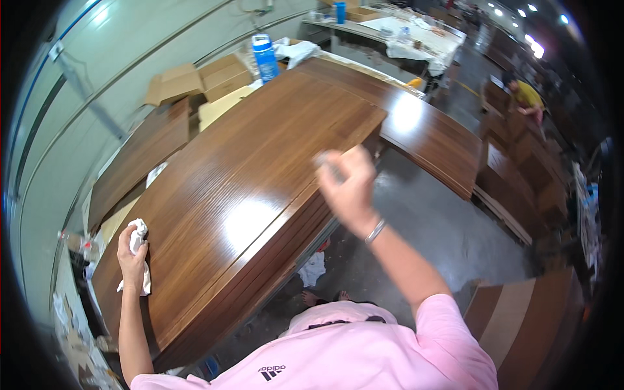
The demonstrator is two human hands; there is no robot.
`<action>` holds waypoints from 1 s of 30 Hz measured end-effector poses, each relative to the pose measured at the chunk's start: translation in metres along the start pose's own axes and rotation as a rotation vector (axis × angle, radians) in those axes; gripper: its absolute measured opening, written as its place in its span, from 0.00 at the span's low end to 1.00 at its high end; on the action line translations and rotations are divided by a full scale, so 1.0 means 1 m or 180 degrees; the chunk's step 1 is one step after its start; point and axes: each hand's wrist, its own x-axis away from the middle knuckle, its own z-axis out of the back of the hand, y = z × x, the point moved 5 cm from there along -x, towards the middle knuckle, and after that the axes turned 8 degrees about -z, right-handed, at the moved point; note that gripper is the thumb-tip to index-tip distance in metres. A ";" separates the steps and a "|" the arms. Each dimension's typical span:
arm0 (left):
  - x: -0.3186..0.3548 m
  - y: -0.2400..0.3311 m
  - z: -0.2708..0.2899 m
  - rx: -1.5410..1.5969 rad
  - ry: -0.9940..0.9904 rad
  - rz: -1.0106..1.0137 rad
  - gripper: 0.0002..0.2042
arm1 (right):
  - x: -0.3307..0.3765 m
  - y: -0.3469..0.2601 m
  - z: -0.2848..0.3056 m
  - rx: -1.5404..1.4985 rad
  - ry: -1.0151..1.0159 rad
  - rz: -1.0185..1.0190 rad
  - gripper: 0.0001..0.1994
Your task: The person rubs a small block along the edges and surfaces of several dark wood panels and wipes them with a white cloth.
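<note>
A large brown wooden panel (253, 143) with a glossy grained face lies across the work surface in front of me, with more panel edges showing beneath it along its near side. At its left end my left hand (132, 261) is closed round a crumpled white cloth (138, 235), and part of the cloth hangs down by the wrist. Over the panel's right edge my right hand (351, 188) is raised with its fingers curled together. A small greyish thing seems to be at its fingertips, too blurred to name.
Another brown panel (432, 133) extends at the far right. Beyond the far edge stand a blue bottle (264, 58) and open cardboard boxes (224, 77). A cluttered table (370, 31) is farther back. A person in yellow (528, 96) bends among stacked panels. White cloth (312, 269) lies on the floor.
</note>
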 end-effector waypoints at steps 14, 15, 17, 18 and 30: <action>0.041 0.005 0.038 -0.1249 0.0318 0.0187 0.21 | 0.117 -0.111 -0.043 -0.1108 -0.0915 0.0141 0.13; 0.038 0.005 0.034 -0.1257 0.0317 0.0170 0.21 | 0.122 -0.120 -0.044 -0.1133 -0.1013 0.0204 0.13; 0.043 -0.002 0.042 -0.1272 0.0354 0.0125 0.21 | 0.125 -0.134 -0.046 -0.1068 -0.0980 0.0318 0.12; 0.048 -0.008 0.045 -0.1254 0.0345 0.0156 0.21 | 0.114 -0.128 -0.046 -0.0932 -0.0853 0.0367 0.12; 0.084 -0.058 0.110 0.0344 -0.1174 -0.0533 0.26 | 0.203 -0.219 -0.080 -0.0589 -0.0438 -0.0492 0.10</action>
